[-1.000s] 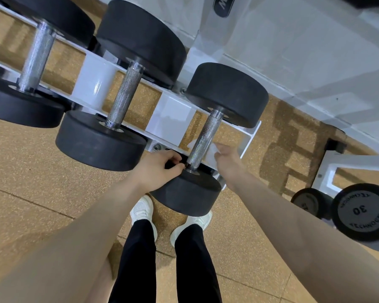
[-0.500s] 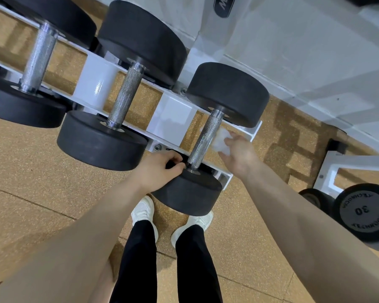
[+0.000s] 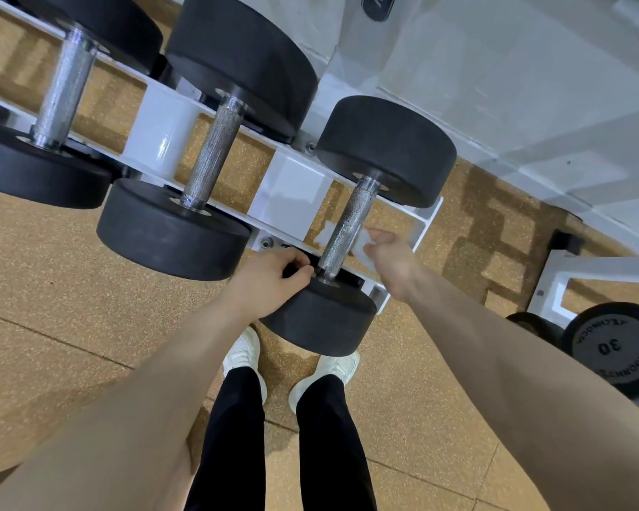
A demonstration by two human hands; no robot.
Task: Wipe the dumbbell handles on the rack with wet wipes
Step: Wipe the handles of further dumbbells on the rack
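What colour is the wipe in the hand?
White: the crumpled wet wipe, pinched by the right hand, shows in the head view.

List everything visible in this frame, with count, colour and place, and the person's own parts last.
dumbbells on rack: three, black ends, steel handles, side by side across the upper frame
rack: one, white, under the dumbbells
wet wipe: one, white, behind the rightmost handle
dumbbells at right edge: two, black, one marked 30
floor: tan, speckled
wall: white, top right
shoes: two, white, bottom centre
trousers: black
left hand: grips the rightmost dumbbell's near end
right hand: holds the wet wipe
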